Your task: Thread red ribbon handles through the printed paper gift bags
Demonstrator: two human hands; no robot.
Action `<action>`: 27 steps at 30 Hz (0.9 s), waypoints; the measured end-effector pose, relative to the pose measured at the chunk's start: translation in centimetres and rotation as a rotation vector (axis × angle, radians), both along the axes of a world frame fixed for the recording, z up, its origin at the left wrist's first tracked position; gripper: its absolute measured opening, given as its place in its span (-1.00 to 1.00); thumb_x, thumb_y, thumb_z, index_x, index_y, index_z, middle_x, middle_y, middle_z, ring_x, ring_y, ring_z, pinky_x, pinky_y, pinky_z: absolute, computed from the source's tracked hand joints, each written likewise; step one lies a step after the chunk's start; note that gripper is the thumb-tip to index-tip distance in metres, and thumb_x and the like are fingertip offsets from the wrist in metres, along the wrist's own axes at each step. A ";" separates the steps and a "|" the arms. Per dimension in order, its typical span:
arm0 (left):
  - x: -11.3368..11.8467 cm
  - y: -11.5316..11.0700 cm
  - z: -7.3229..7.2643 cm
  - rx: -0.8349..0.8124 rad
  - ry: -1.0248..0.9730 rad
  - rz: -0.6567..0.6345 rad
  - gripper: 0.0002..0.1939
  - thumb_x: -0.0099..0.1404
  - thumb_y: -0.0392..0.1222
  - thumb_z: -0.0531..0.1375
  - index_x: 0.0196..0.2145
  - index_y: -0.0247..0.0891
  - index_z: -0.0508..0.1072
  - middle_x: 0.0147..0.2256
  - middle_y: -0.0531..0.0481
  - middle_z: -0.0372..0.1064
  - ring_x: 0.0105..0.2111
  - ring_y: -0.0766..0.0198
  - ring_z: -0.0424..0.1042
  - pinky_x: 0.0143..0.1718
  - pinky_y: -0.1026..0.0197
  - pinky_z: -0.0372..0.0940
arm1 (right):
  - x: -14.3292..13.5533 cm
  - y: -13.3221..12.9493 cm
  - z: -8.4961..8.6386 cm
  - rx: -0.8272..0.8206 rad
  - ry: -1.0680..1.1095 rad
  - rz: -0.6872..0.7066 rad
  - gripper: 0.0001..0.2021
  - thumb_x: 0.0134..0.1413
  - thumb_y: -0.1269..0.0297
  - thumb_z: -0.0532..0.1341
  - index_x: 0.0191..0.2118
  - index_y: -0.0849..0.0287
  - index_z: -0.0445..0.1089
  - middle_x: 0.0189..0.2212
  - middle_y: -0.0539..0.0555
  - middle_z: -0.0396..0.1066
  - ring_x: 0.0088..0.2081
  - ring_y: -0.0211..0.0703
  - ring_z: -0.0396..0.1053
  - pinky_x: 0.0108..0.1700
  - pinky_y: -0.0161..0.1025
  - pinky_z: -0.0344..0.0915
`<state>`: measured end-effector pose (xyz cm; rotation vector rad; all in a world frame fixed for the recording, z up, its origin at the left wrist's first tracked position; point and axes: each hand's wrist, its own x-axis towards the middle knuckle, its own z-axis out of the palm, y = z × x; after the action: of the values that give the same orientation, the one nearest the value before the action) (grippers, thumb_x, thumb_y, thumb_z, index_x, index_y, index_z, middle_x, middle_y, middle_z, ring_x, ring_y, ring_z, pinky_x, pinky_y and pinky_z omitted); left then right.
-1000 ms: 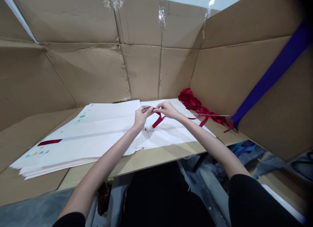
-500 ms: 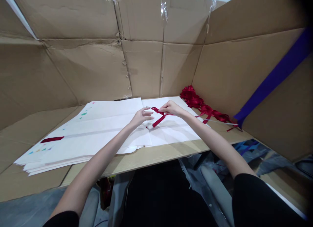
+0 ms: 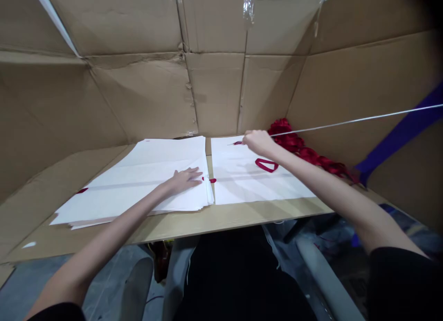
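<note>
Left hand (image 3: 185, 180): spread on paper stack (image 3: 138, 173) near right edge, likely steadying it
Right hand (image 3: 259, 142): closed on thin rod (image 3: 346, 123), apparently controlling it

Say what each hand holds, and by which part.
Right hand grips the rod near its left end, where some red ribbon pokes out. Left hand holds nothing, spread on the paper stack.

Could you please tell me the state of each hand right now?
Left hand: open, fingers apart, lying on the left stack of white sheets.
Right hand: closed, holding a long thin rod.
</note>
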<state>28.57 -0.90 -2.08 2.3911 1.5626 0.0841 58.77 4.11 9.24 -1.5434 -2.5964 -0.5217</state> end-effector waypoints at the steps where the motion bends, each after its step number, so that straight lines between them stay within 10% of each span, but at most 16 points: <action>1: -0.7 -0.1 -0.1 0.001 0.001 0.008 -0.31 0.26 0.33 -0.16 0.24 -0.01 0.11 0.30 -0.02 -0.17 0.28 -0.11 -0.18 0.14 -0.40 -0.29 | -1.3 -0.2 -0.9 -0.120 0.070 0.049 -0.76 0.16 0.39 0.09 -0.28 0.30 0.53 -0.33 0.24 0.46 -0.33 -0.13 0.37 -0.34 -0.29 0.13; 6: -2.2 -0.3 -1.0 0.016 -0.021 0.036 -0.38 0.31 0.28 -0.19 0.23 0.06 0.11 0.29 0.04 -0.13 0.29 -0.11 -0.22 0.10 -0.45 -0.32 | -7.4 -0.2 -5.6 -0.659 0.381 0.231 -0.88 -0.04 0.39 0.25 -0.48 0.30 0.50 -0.61 0.02 0.38 -0.49 -0.30 0.25 -0.43 -0.38 0.10; 11: -2.1 -0.2 -1.2 -0.005 -0.055 0.044 -0.44 0.35 0.21 -0.21 0.21 0.07 0.14 0.29 0.06 -0.14 0.29 -0.08 -0.24 0.10 -0.46 -0.36 | -9.4 0.8 -7.2 -0.999 0.550 0.025 -0.86 -0.11 0.39 0.26 -0.58 0.31 0.38 -0.79 -0.11 0.09 -0.67 -0.41 0.00 -0.60 -0.38 -0.08; 27: -2.1 -0.4 -1.0 0.006 -0.134 0.035 -0.41 0.32 0.23 -0.12 0.23 0.00 0.13 0.29 -0.04 -0.14 0.28 -0.11 -0.22 0.10 -0.45 -0.38 | -11.6 3.2 -10.2 -1.337 0.662 0.104 -0.77 -0.22 0.36 0.32 -0.66 0.27 0.25 -0.77 -0.09 0.15 -0.66 -0.41 0.06 -0.60 -0.41 -0.02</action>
<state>26.51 -1.28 -3.10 2.3110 1.5448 0.2519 47.14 7.34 -0.92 -1.2796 -2.3357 1.7230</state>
